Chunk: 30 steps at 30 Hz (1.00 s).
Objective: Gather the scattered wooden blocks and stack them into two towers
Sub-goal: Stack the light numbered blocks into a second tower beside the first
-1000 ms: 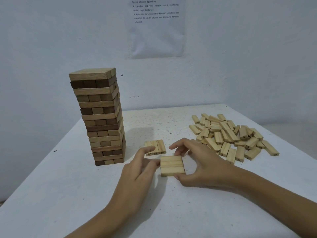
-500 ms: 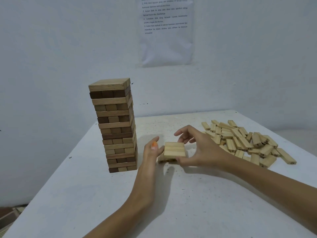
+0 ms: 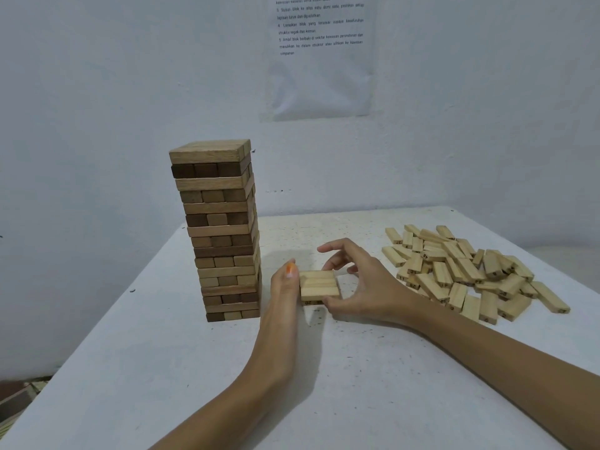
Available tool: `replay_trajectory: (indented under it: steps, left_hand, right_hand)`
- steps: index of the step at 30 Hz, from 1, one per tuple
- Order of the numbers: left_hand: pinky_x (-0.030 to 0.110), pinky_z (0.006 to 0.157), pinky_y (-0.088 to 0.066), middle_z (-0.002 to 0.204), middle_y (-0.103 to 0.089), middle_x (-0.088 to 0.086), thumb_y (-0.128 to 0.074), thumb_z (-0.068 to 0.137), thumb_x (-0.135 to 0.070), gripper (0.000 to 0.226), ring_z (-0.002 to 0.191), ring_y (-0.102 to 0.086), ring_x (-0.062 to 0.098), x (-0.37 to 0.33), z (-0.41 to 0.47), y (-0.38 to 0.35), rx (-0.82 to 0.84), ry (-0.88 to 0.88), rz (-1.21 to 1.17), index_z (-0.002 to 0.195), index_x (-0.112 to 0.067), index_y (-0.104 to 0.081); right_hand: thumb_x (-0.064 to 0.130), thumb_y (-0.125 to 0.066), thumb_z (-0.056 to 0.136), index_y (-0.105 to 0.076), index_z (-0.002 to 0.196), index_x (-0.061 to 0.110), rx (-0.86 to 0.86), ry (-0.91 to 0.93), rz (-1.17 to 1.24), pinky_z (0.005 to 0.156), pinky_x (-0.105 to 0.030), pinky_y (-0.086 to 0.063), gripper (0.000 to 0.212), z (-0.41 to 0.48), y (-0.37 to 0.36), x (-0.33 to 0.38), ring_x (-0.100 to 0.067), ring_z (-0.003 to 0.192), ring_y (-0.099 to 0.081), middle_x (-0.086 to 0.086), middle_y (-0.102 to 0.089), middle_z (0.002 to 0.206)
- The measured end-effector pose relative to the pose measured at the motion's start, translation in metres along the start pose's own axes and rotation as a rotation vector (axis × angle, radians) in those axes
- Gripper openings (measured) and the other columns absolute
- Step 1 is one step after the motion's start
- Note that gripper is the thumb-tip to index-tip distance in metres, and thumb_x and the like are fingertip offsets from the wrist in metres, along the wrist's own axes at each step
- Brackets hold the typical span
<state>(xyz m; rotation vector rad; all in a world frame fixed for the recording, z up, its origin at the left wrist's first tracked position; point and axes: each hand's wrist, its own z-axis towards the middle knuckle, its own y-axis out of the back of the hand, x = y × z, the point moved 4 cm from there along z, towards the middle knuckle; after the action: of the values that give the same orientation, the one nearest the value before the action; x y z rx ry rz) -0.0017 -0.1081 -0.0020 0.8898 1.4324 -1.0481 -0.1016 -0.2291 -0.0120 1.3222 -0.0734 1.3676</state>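
From the head view, the second tower is only beginning. A low stack of pale blocks is sitting on the white surface, just beside the tall finished tower. The left hand is pressing flat against the stack's left side, its fingers straight. The right hand is cupping the stack, thumb at the near corner and curled fingers at the far edge, index lifted.

The risks, as I judge them:
- Uneven squeezing could be skewing the layers, giving a crooked base.
- The left forearm is lying close to the tall tower, so a sideways nudge could topple it.
- Reaching for the loose pile could drag the stack.
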Motion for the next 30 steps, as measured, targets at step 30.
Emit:
replay_trajectory:
  steps: [30]
  left_hand:
    - [0.04, 0.113, -0.017, 0.151, -0.033, 0.008, -0.013, 0.105, -0.029, 0.047, 0.138, -0.033, 0.021, 0.033, 0.085, 0.018, -0.165, 0.167, 0.296, 0.145, -0.018, -0.034]
  right_hand:
    - [0.035, -0.074, 0.073, -0.039, 0.134, 0.042, 0.174, -0.152, -0.072, 0.111, -0.04, -0.031, 0.071, -0.003, -0.002, -0.004, -0.006, 0.125, -0.038, 0.018, -0.053, 0.123]
